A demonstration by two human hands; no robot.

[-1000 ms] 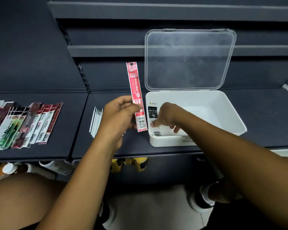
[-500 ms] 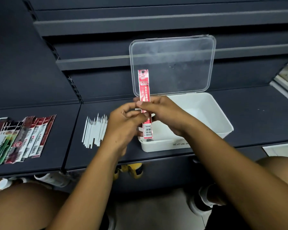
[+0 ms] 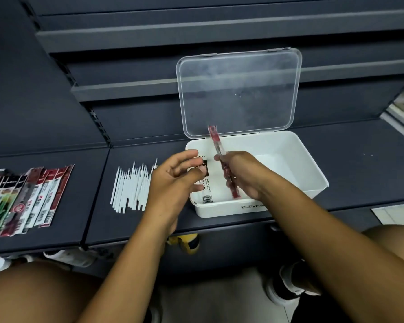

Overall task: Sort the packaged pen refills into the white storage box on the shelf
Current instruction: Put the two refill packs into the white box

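- Head view: the right hand (image 3: 240,173) was clamped on a red refill pack (image 3: 216,142), held tilted over the white storage box (image 3: 308,164); its top end reached up towards the clear lid (image 3: 238,94), which stood open
- The left hand (image 3: 175,180) hovered just beside it over the box's front-left corner; fingers loosely spread, holding nothing
- A barcoded pack (image 3: 207,197) lay inside the box against its left wall
- On the dark shelf (image 3: 359,164), white sticks (image 3: 131,190) lay just left of the box; a row of packaged refills (image 3: 30,199) lay near the left edge
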